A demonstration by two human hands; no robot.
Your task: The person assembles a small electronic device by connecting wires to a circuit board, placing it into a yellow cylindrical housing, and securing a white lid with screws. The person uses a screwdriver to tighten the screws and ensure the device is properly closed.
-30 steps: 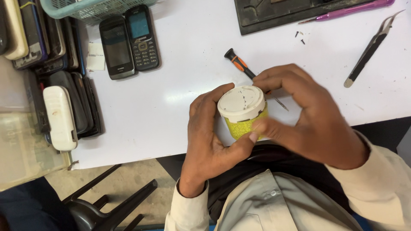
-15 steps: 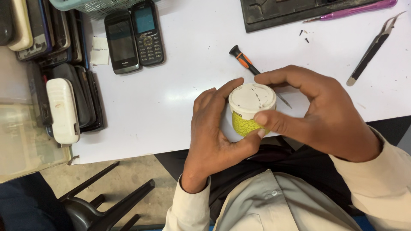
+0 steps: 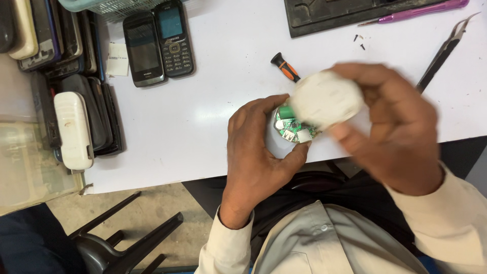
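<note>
White round cover now lifted clear in right hand, baring green circuit board gripped by left hand, screwdriver at twelve o'clock.

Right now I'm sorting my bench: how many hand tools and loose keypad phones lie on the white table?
Keypad phones: 2
Screwdrivers: 2, orange-black, purple
Tweezers: 1
Total: 5
</note>
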